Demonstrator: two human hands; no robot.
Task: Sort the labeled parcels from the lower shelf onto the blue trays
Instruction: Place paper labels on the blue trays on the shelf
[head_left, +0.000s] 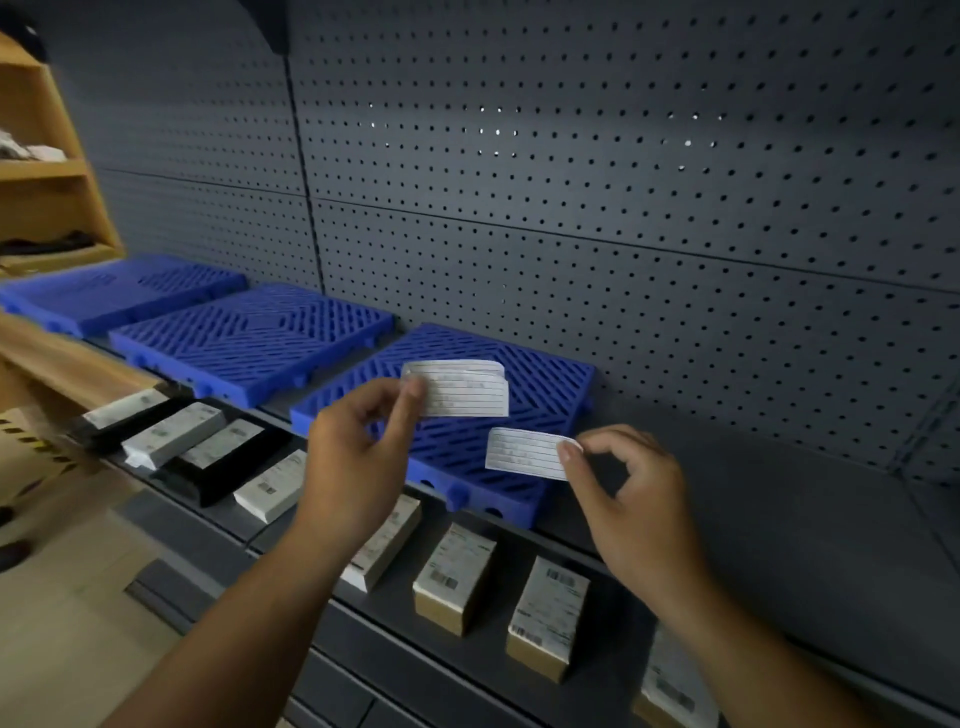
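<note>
Left hand (358, 457) and right hand (639, 499) pinch cards (465, 395); three blue trays (249, 338).

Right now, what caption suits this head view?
Left hand pinches white lined paper slips, right hand a single slip, above the nearest blue slatted plastic tray.

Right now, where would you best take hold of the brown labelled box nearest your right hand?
Probably across its two long sides, coming from above. The brown box lies label up on the lower shelf, with gaps to its neighbours on both sides for fingers. The right hand pinches a lined card, so free it first.
</note>
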